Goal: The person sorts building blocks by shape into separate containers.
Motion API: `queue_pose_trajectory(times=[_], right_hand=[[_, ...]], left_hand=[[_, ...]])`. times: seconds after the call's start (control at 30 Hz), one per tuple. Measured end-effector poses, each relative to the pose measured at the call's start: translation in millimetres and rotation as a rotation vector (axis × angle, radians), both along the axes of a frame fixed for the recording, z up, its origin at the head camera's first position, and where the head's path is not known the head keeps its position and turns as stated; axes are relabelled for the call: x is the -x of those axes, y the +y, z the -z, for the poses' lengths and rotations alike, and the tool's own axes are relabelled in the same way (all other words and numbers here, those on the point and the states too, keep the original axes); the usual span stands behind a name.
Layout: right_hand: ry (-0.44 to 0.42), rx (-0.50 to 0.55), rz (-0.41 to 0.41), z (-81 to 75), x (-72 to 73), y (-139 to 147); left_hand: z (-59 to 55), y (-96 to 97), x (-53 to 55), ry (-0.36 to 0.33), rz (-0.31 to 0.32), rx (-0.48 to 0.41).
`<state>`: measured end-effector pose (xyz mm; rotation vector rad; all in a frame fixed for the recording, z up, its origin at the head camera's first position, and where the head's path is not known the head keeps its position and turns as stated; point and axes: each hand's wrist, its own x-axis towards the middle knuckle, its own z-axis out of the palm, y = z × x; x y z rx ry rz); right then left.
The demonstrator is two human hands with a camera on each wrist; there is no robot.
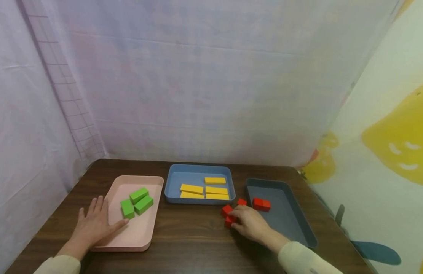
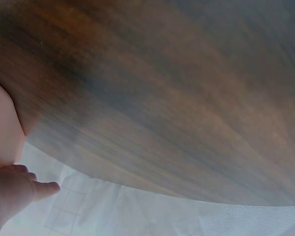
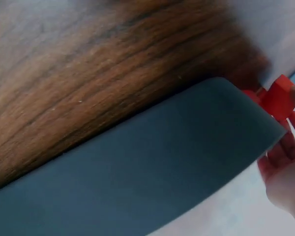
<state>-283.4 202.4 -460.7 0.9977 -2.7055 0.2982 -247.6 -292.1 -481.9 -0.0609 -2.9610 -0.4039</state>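
My left hand (image 1: pixel 93 224) lies with spread fingers over the left rim of a pink tray (image 1: pixel 129 241), its thumb reaching inside. Three green blocks (image 1: pixel 144 204) sit in that tray. In the left wrist view the same hand (image 2: pixel 14 191) shows at the lower left, beside the tray's wall (image 2: pixel 5 123). Fingers curled, my right hand (image 1: pixel 252 224) pinches a red block (image 1: pixel 229 221) just left of a dark grey tray (image 1: pixel 283 224). More red blocks (image 1: pixel 226 210) lie around its fingertips, partly covered. The right wrist view has a red block (image 3: pixel 279 98) at the fingers.
A blue tray (image 1: pixel 187 171) with several yellow blocks (image 1: pixel 215 180) stands at the back middle. Two red blocks (image 1: pixel 261 204) lie inside the grey tray. Everything is on a dark wooden table (image 1: pixel 187 236), with pale curtains (image 1: pixel 197 83) behind it.
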Motion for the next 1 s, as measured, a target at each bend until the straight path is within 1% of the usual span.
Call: queue_pose_trajectory(times=[0.07,0.17,0.23,0.33,0.43,0.53,0.67,0.73,0.87,1.0], right_hand=[[-0.058,0.049,0.011,-4.5,-0.8,1],[-0.103,0.098,0.029,-15.2,-0.2,4],[-0.108,0.13,0.065,-23.5,1.7,8],[-0.104,0.185,0.147,-34.9,7.6,23],[-0.089,0.236,0.206,-44.2,15.6,47],[-0.052,0.239,0.233,-48.8,24.6,76],[-0.016,0.233,0.281,-48.4,35.3,114],[-0.017,0.231,0.304,-45.5,39.6,131],[-0.054,0.193,0.343,-36.0,45.9,156],[-0.097,0.148,0.35,-27.7,47.9,168]], left_hand=[[0.0,0.6,0.6,0.001,0.003,0.002],[-0.1,1.3,1.4,-0.002,0.0,0.006],[-0.2,1.6,1.8,-0.006,-0.003,0.006],[-0.2,2.2,2.2,-0.01,-0.007,0.002],[0.0,2.6,2.3,-0.006,-0.011,-0.003],[0.5,2.6,2.1,0.003,-0.018,-0.005],[0.5,1.9,2.3,0.003,-0.033,-0.015],[-0.4,1.1,2.2,-0.007,-0.043,-0.026],[-0.1,-1.1,1.4,-0.028,-0.055,-0.046],[0.1,-1.4,1.5,-0.042,-0.052,-0.044]])
